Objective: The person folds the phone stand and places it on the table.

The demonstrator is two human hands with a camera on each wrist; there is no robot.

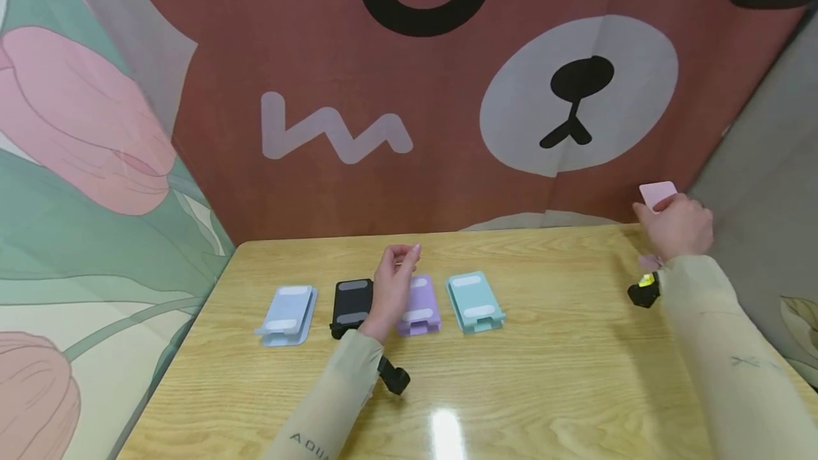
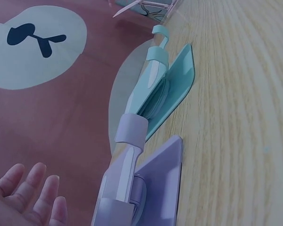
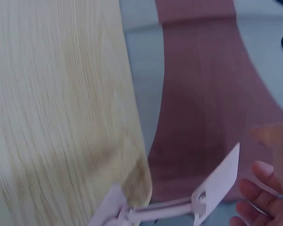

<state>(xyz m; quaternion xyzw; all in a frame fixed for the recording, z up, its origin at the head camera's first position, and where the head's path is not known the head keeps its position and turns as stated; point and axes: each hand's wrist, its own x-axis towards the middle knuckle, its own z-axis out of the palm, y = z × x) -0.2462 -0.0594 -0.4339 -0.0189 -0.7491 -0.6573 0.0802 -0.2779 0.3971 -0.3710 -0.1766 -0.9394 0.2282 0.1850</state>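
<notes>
In the head view my left hand (image 1: 391, 286) hovers over the table between a black folded phone stand (image 1: 353, 304) and a purple one (image 1: 418, 306); its fingers are loosely bent and hold nothing. A teal folded stand (image 1: 475, 302) lies to their right, a light blue one (image 1: 289, 314) at the far left. At the back right corner my right hand (image 1: 681, 227) is beside the upper plate of an unfolded pink phone stand (image 1: 657, 192). The right wrist view shows the pink plate (image 3: 221, 181) near the bent fingertips (image 3: 263, 168), with no clear grip.
The wooden table (image 1: 543, 375) ends at a brown cloth (image 1: 434, 190) with a bear face. A flowered cloth (image 1: 96, 133) hangs at the left, a grey one (image 1: 767, 126) at the right. Black wrist-camera pieces (image 1: 394, 378) hang under the sleeves.
</notes>
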